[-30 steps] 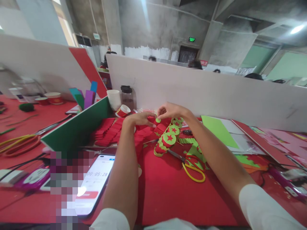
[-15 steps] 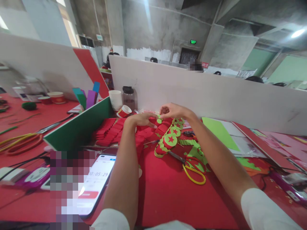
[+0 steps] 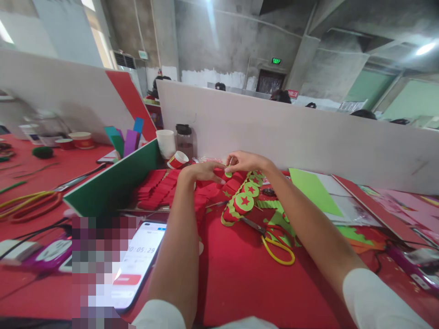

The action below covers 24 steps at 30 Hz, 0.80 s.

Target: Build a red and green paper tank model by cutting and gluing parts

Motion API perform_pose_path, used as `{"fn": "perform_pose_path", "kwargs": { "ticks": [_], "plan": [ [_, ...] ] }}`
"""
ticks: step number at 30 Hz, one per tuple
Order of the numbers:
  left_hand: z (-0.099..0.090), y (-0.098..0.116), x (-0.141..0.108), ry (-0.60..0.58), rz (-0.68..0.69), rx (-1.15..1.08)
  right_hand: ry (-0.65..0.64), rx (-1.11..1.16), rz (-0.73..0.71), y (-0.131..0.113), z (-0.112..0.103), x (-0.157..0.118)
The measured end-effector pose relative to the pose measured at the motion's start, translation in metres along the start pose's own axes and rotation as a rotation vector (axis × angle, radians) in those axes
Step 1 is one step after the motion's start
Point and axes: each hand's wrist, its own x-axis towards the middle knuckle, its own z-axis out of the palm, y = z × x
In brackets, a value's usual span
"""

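Note:
A small light-green paper disc (image 3: 228,172) is pinched in the fingertips of my right hand (image 3: 243,161). My left hand (image 3: 207,171) comes in from the other side, its index fingertip at the disc's edge and its thumb apart below. Under both hands lie red folded paper pieces (image 3: 202,189). Closer to me stands a row of red rolls (image 3: 244,209) with green ends bearing red stars (image 3: 245,200) and zigzag green edging. Scissors (image 3: 277,250) with yellow and red handles lie beside the row, their blades reaching toward it.
A phone (image 3: 139,265) showing a timer lies by my left forearm. Beyond it rises a green board (image 3: 113,178). Paper cups (image 3: 166,144) and a dark-lidded bottle (image 3: 184,139) stand at the white partition (image 3: 291,137). Green paper sheets (image 3: 313,189) lie at right.
My right hand has shifted slightly left and down at the disc. Two green pieces showed between the fingers before; now one shows. My left hand has hardly moved.

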Motion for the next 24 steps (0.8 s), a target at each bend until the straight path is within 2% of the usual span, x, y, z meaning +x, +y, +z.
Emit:
{"fn": "perform_pose_path", "kwargs": {
  "ticks": [10, 24],
  "plan": [
    [0.002, -0.004, 0.002, 0.002, -0.013, -0.029, 0.050, 0.017, 0.054, 0.006, -0.003, -0.004],
    [0.003, -0.008, 0.005, -0.005, 0.022, -0.057, 0.026, 0.015, 0.067, 0.008, -0.005, -0.012]
  ]
}}
